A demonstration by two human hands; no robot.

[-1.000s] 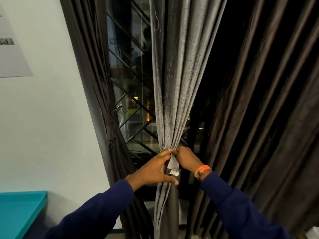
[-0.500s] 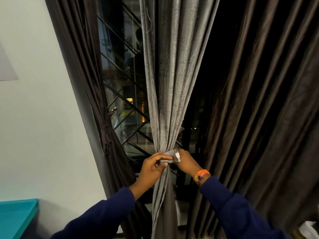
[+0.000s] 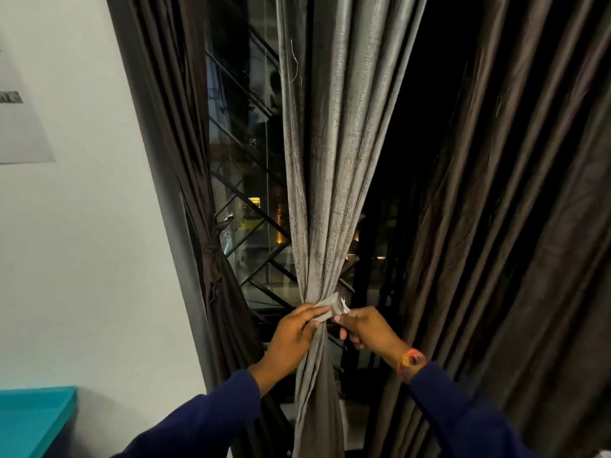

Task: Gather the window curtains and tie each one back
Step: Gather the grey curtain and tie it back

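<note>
A grey curtain hangs in the middle of the window, bunched to a narrow waist. A grey tie-back strip wraps that waist, its loose end sticking out to the right. My left hand grips the strip and the gathered cloth from the left. My right hand pinches the strip's end from the right. A dark brown curtain at the left hangs gathered, with a knotted tie around it. A wide dark brown curtain on the right hangs loose in folds.
Behind the curtains is a window with a black diagonal metal grille and night lights outside. A white wall with a paper sheet is on the left. A teal surface is at the lower left.
The tie-back strip hung down between my hands, then was drawn across the curtain's waist; now its end points right. My right hand has moved slightly right and lower.
</note>
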